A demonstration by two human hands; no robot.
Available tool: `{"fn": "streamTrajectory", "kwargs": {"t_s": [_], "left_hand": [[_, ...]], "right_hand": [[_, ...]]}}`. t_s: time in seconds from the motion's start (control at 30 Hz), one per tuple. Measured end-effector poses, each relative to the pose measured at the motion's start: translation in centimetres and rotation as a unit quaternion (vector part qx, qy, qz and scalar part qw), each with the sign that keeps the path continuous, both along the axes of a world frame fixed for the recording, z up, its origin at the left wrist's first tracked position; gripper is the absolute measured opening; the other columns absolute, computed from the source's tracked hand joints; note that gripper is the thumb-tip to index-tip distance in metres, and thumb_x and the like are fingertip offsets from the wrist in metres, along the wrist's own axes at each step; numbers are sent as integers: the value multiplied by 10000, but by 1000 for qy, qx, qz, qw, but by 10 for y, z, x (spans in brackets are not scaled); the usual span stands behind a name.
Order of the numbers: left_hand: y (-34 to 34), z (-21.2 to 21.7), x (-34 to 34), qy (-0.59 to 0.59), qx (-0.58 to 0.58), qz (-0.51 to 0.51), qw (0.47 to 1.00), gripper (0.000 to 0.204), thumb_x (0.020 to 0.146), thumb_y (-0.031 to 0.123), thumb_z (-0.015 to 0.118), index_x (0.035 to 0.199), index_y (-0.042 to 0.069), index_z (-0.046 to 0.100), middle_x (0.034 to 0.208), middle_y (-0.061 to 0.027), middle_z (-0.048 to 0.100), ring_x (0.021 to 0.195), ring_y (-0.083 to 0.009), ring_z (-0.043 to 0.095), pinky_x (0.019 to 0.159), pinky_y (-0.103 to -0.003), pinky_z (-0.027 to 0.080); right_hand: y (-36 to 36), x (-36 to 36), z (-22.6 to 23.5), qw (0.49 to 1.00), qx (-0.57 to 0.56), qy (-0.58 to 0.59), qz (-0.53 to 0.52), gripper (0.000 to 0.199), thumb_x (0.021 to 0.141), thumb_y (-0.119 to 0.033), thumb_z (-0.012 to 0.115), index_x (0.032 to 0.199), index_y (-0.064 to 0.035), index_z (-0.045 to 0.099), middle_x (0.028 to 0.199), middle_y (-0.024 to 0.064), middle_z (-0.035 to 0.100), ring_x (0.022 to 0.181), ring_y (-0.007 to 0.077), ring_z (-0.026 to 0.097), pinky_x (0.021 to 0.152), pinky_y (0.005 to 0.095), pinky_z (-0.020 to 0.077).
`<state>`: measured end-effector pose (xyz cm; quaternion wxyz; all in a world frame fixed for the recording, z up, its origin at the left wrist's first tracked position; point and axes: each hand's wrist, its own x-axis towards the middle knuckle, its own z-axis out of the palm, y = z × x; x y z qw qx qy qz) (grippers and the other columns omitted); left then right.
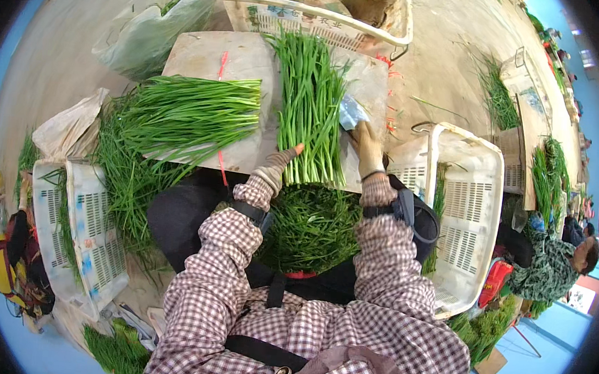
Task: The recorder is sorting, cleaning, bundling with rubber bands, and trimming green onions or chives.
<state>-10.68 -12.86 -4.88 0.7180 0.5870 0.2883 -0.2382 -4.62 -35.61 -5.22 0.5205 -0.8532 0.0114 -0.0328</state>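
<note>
While pressed from both sides on the counter (204, 59), chive bundle (309, 111) flanked by gloved left hand (278, 161) and right hand (368, 149); grip apparently loose, not closed. Risks: stalks splaying unevenly, sliding off near edge into lap pile (308, 226).

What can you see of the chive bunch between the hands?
The chive bunch is a thick sheaf of long, thin green stalks, lying flat on the pale board, running away from the person. Its near ends are evened at the board's edge. The gloved left hand and right hand press its sides; a blue scrap touches its right side.
</note>
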Motion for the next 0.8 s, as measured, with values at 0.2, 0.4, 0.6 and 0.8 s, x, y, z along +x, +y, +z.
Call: {"fn": "streamTrajectory", "kwargs": {"t_s": [0.2,0.4,0.6,0.8], "left_hand": [[4,-12,13,-59,227,-54,971,1009,627,442,784,1363,17,240,1325,-214,391,1209,-312,404,982,-393,353],[28,-93,56,-41,252,-101,962,744,601,323,826,1201,28,500,1114,-98,592,1007,-208,552,856,-331,464],[33,-30,14,48,-30,20,998,577,697,322,735,1152,25,541,1067,-123,612,914,-229,596,841,-306,482],[8,-4,-2,38,-71,45,996,771,700,468,702,1270,19,441,1287,-170,455,1207,-282,388,997,-419,308]], "right_hand": [[15,-64,-2,977,78,186,-63,713,765,-428,660,1247,44,431,1131,223,563,1024,273,565,878,335,444],[97,-47,0,963,127,212,104,573,759,-373,667,1137,31,517,1065,161,608,975,261,584,833,350,451],[51,-58,35,834,420,357,40,460,847,-319,582,1177,-3,525,1059,90,606,938,170,574,779,285,458],[41,-51,8,925,168,338,40,559,855,-400,566,1216,22,500,1166,98,564,1065,173,515,887,285,402]]}}
